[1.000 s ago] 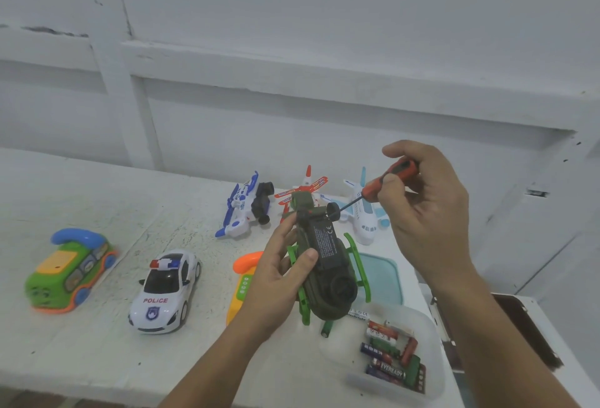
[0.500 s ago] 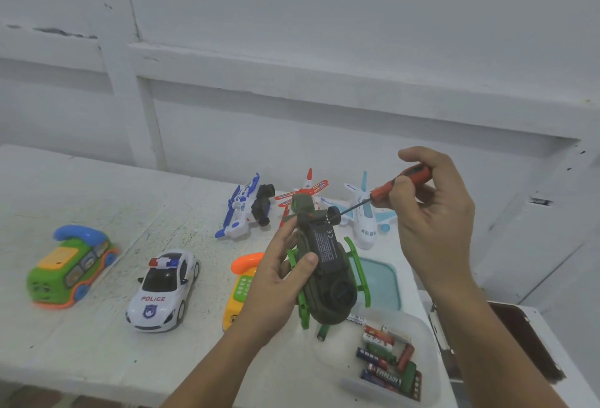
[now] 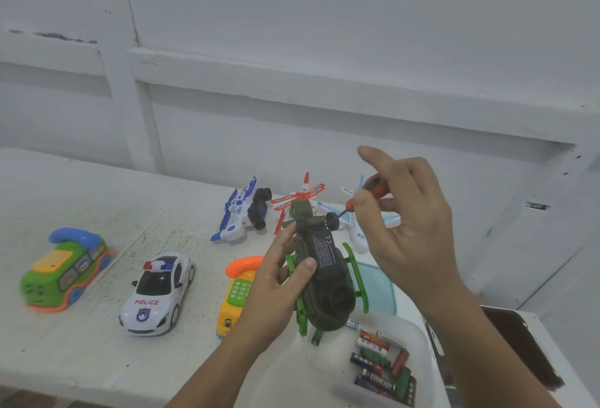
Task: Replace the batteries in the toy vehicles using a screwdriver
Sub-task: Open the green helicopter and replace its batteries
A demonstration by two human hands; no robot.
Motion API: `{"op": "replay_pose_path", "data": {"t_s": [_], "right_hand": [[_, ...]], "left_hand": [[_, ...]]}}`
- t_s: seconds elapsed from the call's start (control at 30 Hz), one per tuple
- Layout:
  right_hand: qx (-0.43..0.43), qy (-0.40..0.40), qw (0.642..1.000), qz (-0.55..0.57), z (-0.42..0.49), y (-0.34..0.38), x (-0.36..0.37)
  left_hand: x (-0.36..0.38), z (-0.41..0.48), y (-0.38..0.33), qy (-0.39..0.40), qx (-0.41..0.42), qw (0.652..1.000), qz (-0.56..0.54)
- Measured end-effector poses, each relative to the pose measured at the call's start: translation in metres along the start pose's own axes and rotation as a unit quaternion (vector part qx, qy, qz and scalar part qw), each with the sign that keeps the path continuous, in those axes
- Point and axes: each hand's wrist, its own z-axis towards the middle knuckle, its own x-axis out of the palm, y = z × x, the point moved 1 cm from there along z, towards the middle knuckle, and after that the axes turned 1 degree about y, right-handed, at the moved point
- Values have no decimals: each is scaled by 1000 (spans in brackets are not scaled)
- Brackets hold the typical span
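Right hand (image 3: 412,222) index finger now lifted, thumb and fingers pinching screwdriver (image 3: 370,185), battery tub (image 3: 285,375) near right, left hand (image 3: 272,290) gripping helicopter (image 3: 328,281) above it, screwdriver tip at its far end, yellow phone (image 3: 238,294) half hidden behind left hand, blue plane (image 3: 240,213) beyond.

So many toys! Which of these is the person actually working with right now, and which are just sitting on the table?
In use: green helicopter in the left hand; red-handled screwdriver in the right hand; batteries in the tub.
Lying idle: police car; green phone toy; yellow phone toy; blue-white plane; red-white plane; white airliner.
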Motion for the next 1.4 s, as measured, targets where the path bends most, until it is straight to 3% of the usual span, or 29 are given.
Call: {"op": "replay_pose_path", "data": {"t_s": [0.17, 0.47, 0.77, 0.9, 1.0, 1.13, 1.23, 1.4], "right_hand": [[13, 4, 999, 50, 8, 0, -2], [80, 114, 967, 213, 14, -7, -6], [61, 48, 977, 199, 21, -8, 0], [101, 96, 952, 272, 21, -8, -2], [90, 128, 962, 222, 22, -7, -2], [53, 98, 980, 162, 24, -5, 1], [56, 77, 980, 175, 23, -9, 2], [91, 110, 959, 244, 23, -11, -1]], "left_hand": [[2, -1, -1, -3, -4, 1000, -22], [2, -2, 4, -10, -17, 999, -48], [3, 0, 3, -13, -17, 999, -39], [2, -1, 2, -16, -15, 1000, -21], [4, -1, 1, -18, -19, 999, -19], [4, 0, 2, -11, -10, 1000, -22], [4, 0, 0, -11, -15, 1000, -24], [4, 0, 2, -12, -15, 1000, -20]]}}
